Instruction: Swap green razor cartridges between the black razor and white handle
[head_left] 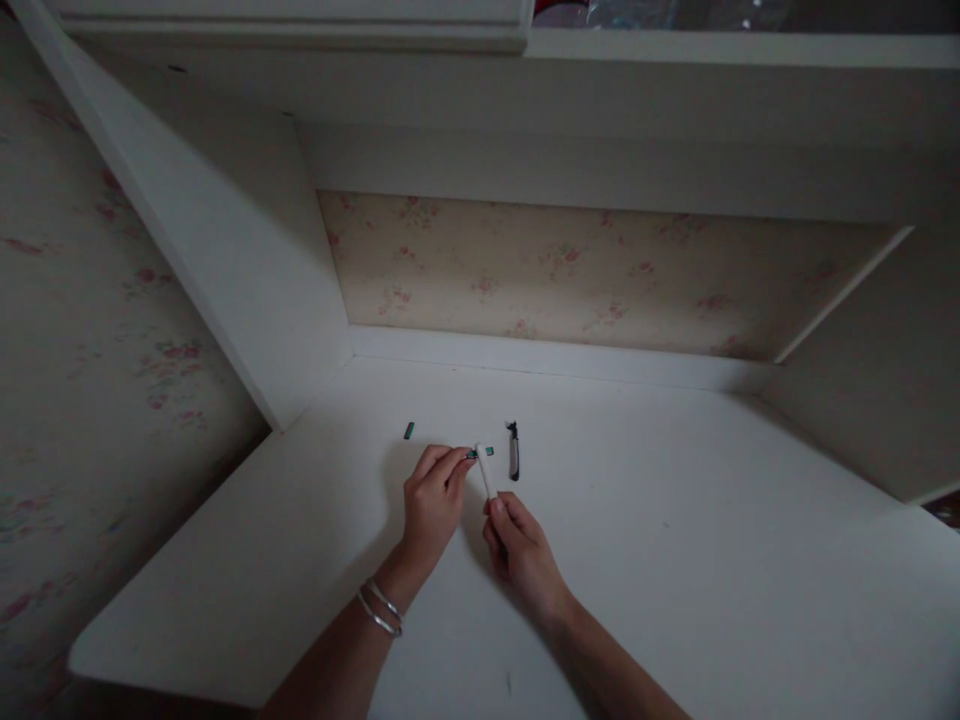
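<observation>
My right hand (525, 550) is closed around the lower end of a slim white handle (487, 474), which points up and slightly left. Across the handle's top end lies a small dark-and-green strip (490, 451), like a razor cartridge, showing on both sides of it. The fingertips of my left hand (435, 495) pinch the left end of this strip. Just right of the handle, a black-and-grey razor-like tool (514, 452) lies on the white tabletop (675, 580). Another small dark-and-green piece (409, 430) rests beyond my left hand. Fine detail is too small to make out.
A white side panel (247, 250) rises at the left, and another panel (862, 400) stands at the right. Overhead runs a white shelf (600, 110). Floral wallpaper (562, 270) shows at the back, above a low white ledge (562, 355).
</observation>
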